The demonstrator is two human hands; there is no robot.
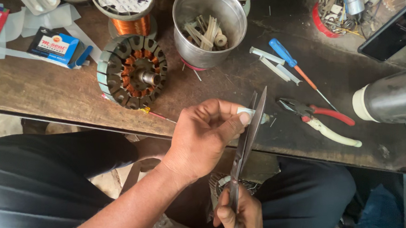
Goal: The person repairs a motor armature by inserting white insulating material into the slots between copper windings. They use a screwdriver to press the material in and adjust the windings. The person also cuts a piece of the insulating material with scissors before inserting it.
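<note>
On my feed, 1 left hand (pixel 204 137), fingers curled, thumb and forefinger pinching a small pale strip of paper (pixel 245 111) against the blades of 1 pair of scissors (pixel 248 132). The blades stand slightly parted over the near edge of the wooden bench (pixel 49 94). 1 right hand (pixel 238 214), low in frame, closed around the scissor handles; its grip is partly cut off, so I cannot tell the finger placement exactly. On the bench: 1 wound stator (pixel 132 71), 1 steel cup (pixel 210 25) of offcuts, 1 blue-handled screwdriver (pixel 293 66), 1 pair of red-and-white pliers (pixel 321 120).
</note>
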